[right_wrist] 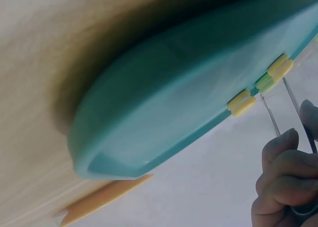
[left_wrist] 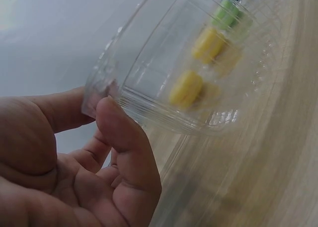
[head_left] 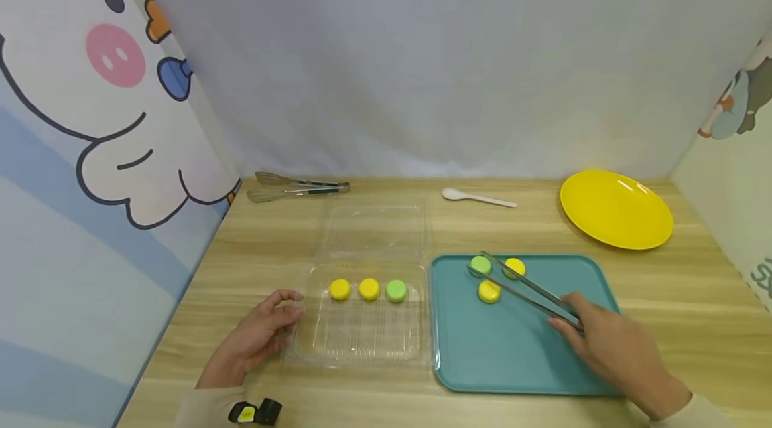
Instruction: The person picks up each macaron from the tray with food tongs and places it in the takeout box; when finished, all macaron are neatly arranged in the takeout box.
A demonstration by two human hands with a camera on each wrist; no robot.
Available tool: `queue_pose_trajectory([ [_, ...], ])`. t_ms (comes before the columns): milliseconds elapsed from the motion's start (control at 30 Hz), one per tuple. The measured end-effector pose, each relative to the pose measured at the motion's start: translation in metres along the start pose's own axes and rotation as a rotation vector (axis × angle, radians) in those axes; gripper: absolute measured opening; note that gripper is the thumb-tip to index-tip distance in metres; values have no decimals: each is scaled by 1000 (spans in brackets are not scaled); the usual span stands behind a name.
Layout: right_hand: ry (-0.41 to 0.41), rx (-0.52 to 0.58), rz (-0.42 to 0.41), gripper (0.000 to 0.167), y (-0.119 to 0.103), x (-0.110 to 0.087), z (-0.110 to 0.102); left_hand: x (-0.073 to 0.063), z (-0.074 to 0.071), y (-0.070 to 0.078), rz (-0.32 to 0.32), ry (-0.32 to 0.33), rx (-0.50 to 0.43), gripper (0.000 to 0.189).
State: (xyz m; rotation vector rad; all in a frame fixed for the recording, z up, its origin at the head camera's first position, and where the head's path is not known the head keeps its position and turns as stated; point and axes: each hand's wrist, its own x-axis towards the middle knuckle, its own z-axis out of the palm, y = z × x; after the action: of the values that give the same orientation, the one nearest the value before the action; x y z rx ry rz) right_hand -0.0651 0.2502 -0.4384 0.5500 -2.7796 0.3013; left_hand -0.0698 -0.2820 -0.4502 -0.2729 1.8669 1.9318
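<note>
My left hand (head_left: 262, 331) pinches the left rim of a clear plastic box (head_left: 368, 341) between thumb and fingers, which shows closely in the left wrist view. Two yellow macarons (head_left: 340, 289) and a green macaron (head_left: 396, 291) lie in a row at the box's far side. My right hand (head_left: 621, 347) grips metal tongs (head_left: 543, 292) over a teal tray (head_left: 525, 368). The spread tong tips straddle another green macaron (head_left: 480, 263) near the tray's far left corner. Beside it on the tray are a yellow macaron (head_left: 515, 268) and a nearer yellow macaron (head_left: 489, 291).
The box's transparent lid (head_left: 374, 230) lies folded back behind it. At the table's rear are a second pair of tongs (head_left: 301, 188) on the left and a white spoon (head_left: 476, 197). A yellow plate (head_left: 615, 210) stands at the back right. Walls border the table's back and sides.
</note>
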Motion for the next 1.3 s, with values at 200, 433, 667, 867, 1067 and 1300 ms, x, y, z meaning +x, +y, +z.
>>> queue_pose_trajectory([
  [200, 20, -5, -25, 35, 2, 0, 2, -1, 1, -4, 1, 3, -10, 20],
  [433, 144, -46, -133, 64, 6, 3, 4, -1, 1, -4, 13, -5, -9, 18],
  [667, 123, -52, -116, 55, 5, 2, 3, -1, 2, -4, 15, -10, -19, 18],
  [867, 135, -36, -135, 55, 4, 3, 4, -1, 2, -4, 18, -12, -23, 19],
  [1067, 164, -28, -165, 67, -1, 6, 2, -2, 1, -5, 12, -7, -19, 21],
  [1300, 132, 6, -164, 51, -4, 10, -5, -2, 3, 0, 11, 3, 0, 23],
])
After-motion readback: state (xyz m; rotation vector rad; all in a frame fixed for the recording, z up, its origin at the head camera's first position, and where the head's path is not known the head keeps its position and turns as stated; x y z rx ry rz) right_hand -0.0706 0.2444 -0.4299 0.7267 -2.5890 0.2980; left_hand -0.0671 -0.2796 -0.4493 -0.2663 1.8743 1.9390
